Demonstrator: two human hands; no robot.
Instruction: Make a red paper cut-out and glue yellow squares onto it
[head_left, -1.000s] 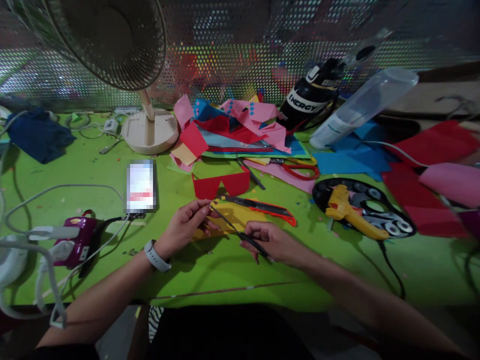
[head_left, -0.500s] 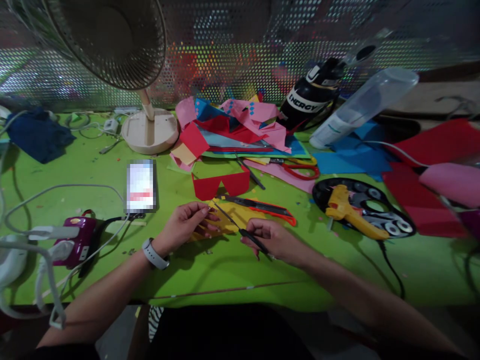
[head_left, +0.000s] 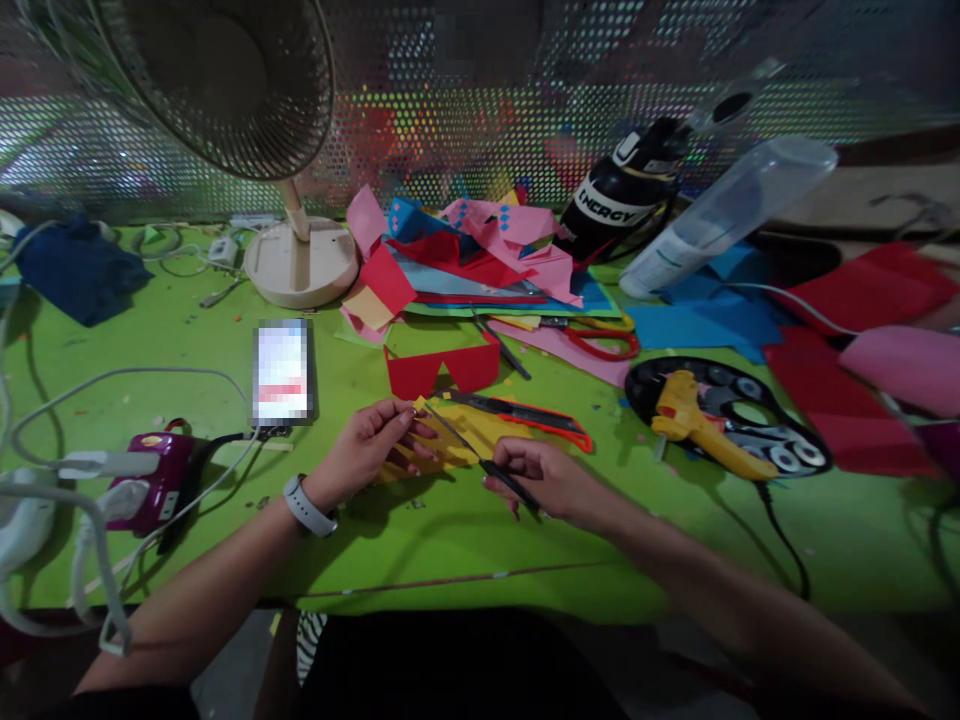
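Observation:
My left hand (head_left: 379, 440), with a pale watch strap at the wrist, pinches a tiny yellow paper piece (head_left: 421, 404) between thumb and fingertips. In my right hand (head_left: 544, 475) is a slim tool (head_left: 510, 482) with a black handle and a long, thin metal end; its exact kind is unclear. The metal tip reaches up to the yellow piece. Under both hands lies a yellow paper sheet (head_left: 480, 430), partly covered. Just beyond rest a red paper cutout shaped like glasses (head_left: 442, 368) and an orange-and-black utility knife (head_left: 532, 412).
A yellow glue gun (head_left: 705, 430) lies on a black palette tray (head_left: 645, 372) to the right. Red-handled scissors (head_left: 607, 342) and paper scraps (head_left: 480, 250) are behind. At left are a phone (head_left: 282, 375), a purple power adapter (head_left: 154, 480) with cables, and a fan (head_left: 300, 265). Bottles stand at back right.
My left fingertips and the small yellow piece have shifted very slightly. The right hand and its tool stay nearly in place.

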